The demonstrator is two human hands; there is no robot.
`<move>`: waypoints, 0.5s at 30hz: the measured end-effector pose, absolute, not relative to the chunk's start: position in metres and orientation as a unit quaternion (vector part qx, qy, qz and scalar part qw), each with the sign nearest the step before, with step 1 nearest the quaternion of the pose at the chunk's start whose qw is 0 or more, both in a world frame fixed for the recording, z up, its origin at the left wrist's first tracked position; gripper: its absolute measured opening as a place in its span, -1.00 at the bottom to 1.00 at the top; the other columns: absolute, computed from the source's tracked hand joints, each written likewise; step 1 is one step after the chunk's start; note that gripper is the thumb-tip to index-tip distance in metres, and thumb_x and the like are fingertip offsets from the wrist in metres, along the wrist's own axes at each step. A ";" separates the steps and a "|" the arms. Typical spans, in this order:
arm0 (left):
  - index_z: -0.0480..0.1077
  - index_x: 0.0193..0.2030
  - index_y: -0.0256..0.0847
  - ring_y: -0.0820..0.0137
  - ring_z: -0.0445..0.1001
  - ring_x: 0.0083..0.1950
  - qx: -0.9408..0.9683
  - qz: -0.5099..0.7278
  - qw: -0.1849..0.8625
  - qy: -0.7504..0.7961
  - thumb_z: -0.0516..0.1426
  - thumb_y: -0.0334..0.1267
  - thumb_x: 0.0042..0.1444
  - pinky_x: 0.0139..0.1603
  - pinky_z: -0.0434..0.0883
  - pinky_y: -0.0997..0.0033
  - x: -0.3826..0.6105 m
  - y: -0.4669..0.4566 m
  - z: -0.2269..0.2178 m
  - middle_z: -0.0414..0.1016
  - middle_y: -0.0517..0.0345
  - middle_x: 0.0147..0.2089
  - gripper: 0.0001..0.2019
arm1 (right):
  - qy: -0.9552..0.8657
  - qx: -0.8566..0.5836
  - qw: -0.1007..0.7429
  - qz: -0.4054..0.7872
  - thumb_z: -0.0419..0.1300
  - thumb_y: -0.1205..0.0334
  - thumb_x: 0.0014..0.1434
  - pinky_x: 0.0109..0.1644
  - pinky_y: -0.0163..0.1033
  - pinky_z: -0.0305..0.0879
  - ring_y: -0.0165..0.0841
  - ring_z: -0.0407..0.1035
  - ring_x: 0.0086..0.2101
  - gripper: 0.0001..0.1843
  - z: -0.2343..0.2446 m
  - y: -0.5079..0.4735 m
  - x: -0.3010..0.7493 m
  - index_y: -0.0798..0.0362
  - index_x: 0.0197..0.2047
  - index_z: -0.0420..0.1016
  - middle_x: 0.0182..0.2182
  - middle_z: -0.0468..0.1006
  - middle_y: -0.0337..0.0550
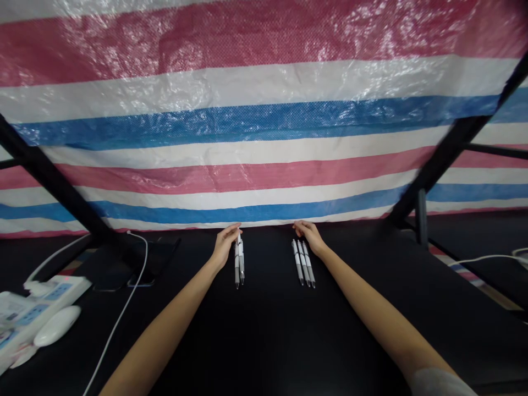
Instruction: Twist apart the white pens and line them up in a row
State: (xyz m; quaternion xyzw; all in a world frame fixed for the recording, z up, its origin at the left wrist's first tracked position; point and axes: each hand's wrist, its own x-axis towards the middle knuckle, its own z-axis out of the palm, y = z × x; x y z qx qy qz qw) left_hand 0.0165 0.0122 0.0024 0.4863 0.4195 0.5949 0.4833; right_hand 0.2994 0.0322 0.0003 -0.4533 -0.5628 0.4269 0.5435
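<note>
At the left of centre, my left hand (pixel 225 243) has its thumb and fingers closed at the top end of a white-and-grey pen (pixel 241 258). Another such pen (pixel 236 267) lies right beside it, close to parallel. On the right, three similar pens (pixel 304 264) lie side by side, slightly slanted, their grey ends toward me. My right hand (pixel 310 235) rests just beyond their upper ends, fingers bent and a little apart. I see nothing between those fingers. Whether they touch the pens is hard to tell.
The pens lie on a black table (pixel 264 330). Behind rises a red, white and blue striped plastic sheet (pixel 264 176). Black frame bars (pixel 61 187) slant at both sides. To the left are a white power strip (pixel 45 300), a white mouse-shaped object (pixel 58 325) and a white cable (pixel 124 308).
</note>
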 end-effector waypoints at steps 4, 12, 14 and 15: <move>0.51 -0.15 -0.21 0.41 0.37 -0.32 0.560 0.558 0.422 0.444 0.27 -0.22 -0.17 -0.25 0.27 0.43 0.021 0.011 0.002 0.49 0.14 -0.33 -0.64 | -0.567 -0.454 0.538 0.428 0.18 -0.13 -0.06 -0.45 -0.29 0.01 -0.47 0.08 -0.61 -0.60 0.001 0.032 0.299 0.08 -0.53 0.37 -0.71 0.23 -0.34; 0.54 -0.26 -0.17 0.34 0.40 -0.33 0.653 0.505 0.309 0.472 0.24 -0.31 -0.17 -0.21 0.29 0.34 0.021 0.016 -0.011 0.50 0.11 -0.38 -0.75 | -0.589 -0.463 0.520 0.410 0.16 -0.19 -0.06 -0.44 -0.29 0.06 -0.47 0.09 -0.60 -0.56 0.004 0.028 0.297 0.07 -0.53 0.36 -0.70 0.22 -0.34; 0.54 -0.27 -0.17 0.31 0.40 -0.30 0.687 0.479 0.263 0.478 0.22 -0.32 -0.15 -0.20 0.30 0.31 0.022 0.017 -0.011 0.50 0.09 -0.35 -0.78 | -0.597 -0.464 0.511 0.408 0.17 -0.18 -0.06 -0.45 -0.29 0.05 -0.46 0.10 -0.60 -0.56 0.005 0.027 0.296 0.08 -0.53 0.36 -0.70 0.23 -0.34; 0.53 -0.27 -0.17 0.30 0.40 -0.28 0.704 0.464 0.241 0.481 0.21 -0.33 -0.13 -0.18 0.30 0.29 0.022 0.016 -0.011 0.50 0.08 -0.34 -0.79 | -0.602 -0.464 0.506 0.408 0.17 -0.17 -0.06 -0.45 -0.30 0.05 -0.46 0.10 -0.60 -0.57 0.005 0.027 0.296 0.08 -0.53 0.36 -0.70 0.23 -0.34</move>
